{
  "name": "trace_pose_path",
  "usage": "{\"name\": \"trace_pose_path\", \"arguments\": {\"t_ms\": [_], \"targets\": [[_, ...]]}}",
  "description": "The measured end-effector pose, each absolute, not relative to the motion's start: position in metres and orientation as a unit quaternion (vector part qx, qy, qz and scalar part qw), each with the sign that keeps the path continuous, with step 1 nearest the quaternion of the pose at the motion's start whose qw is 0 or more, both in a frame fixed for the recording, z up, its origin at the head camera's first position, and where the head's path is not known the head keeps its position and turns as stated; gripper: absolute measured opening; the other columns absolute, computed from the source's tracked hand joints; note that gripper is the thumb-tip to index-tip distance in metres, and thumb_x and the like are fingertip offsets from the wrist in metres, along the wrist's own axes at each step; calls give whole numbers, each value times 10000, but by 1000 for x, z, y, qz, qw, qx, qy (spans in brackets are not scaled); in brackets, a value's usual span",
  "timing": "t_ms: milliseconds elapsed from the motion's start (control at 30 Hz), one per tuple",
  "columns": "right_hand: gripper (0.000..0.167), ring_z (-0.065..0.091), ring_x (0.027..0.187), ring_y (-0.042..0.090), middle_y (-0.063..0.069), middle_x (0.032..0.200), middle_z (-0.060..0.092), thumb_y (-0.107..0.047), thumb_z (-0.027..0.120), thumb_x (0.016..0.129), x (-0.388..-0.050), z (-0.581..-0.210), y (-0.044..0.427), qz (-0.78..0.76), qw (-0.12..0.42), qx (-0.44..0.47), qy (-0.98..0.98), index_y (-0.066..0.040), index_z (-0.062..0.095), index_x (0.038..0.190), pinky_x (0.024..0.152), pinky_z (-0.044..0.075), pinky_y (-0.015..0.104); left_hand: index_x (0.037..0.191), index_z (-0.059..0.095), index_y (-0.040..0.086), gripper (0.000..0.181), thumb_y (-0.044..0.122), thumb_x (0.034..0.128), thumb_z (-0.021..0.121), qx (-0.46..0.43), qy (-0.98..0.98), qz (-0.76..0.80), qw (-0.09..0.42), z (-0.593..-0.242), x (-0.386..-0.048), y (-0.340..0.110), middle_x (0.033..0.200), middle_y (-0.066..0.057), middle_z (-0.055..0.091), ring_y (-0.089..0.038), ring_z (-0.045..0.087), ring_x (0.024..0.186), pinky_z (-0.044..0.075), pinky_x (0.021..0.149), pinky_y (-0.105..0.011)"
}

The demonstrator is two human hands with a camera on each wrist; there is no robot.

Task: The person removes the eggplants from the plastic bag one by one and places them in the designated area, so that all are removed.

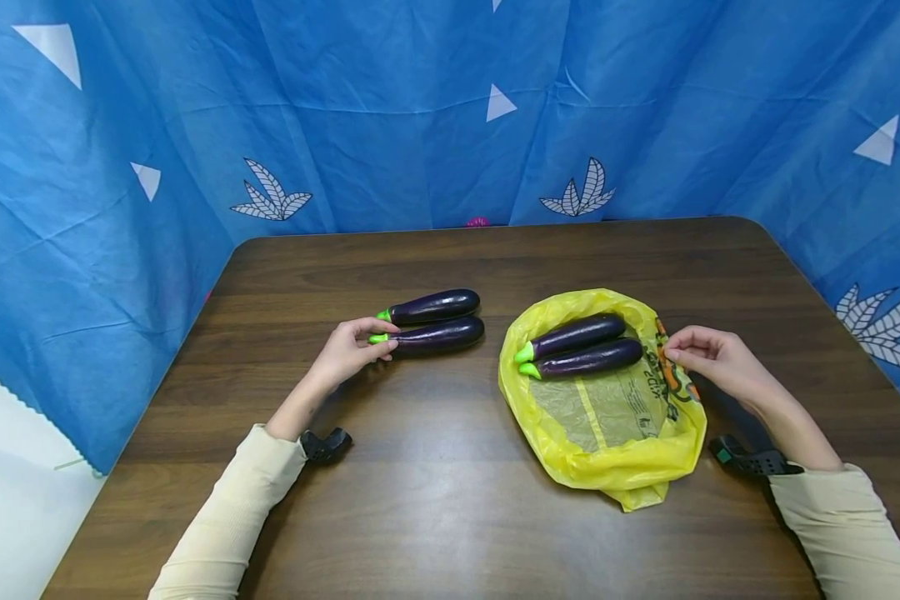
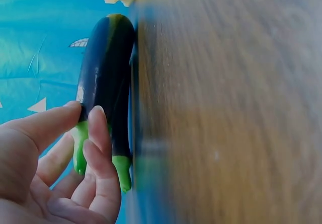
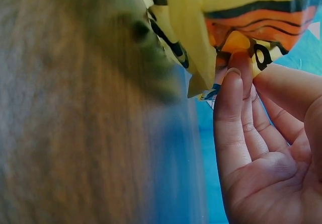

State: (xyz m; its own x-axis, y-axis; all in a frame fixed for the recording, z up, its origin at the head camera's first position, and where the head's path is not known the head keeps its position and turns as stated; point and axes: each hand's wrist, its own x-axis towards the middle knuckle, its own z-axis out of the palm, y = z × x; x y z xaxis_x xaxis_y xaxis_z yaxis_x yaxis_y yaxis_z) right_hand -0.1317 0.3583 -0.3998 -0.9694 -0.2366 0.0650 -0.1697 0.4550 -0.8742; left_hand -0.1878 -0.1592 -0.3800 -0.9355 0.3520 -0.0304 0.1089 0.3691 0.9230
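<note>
Two dark purple eggplants lie side by side left of the bag in the head view. My left hand (image 1: 350, 352) pinches the nearer eggplant (image 1: 442, 335) at its green stem end, thumb on one side and fingers on the other; the left wrist view shows this eggplant (image 2: 100, 68) close up. Just behind it is the farther eggplant (image 1: 437, 306). On the right, my right hand (image 1: 720, 362) pinches the printed rim of an open yellow plastic bag (image 1: 528, 417). Inside that bag rest two more eggplants, a back one (image 1: 579, 335) and a front one (image 1: 591, 358), stems toward the left.
Everything lies on a dark brown wooden table (image 1: 420, 517) with rounded far corners. A blue patterned cloth (image 1: 420, 150) hangs behind and along the sides. Black bands, one on the left wrist (image 1: 326, 446) and one on the right wrist (image 1: 750, 458), sit near the tabletop.
</note>
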Motion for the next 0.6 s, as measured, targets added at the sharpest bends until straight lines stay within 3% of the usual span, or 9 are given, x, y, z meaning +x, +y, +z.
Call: {"name": "trace_pose_path", "arguments": {"t_ms": [133,600], "targets": [[162,612,760,107,26,892,659,-101,563,949,-132,-400,358,-506,35,-119,854,48,592,1006,686,476,173,1149,608,-59,286,74,898,637,133,823,542,108,-393,-193,-161,1092,-197,604,-293,655,774,524,628,-329],[165,620,779,99,22,900,663,-100,557,952,-131,-400,359,-513,39,-119,849,53,588,1009,691,478,175,1138,618,-56,284,60,881,654,115,828,537,112,-396,-194,-160,1056,-192,622,-244,657,678,524,623,-300]]}}
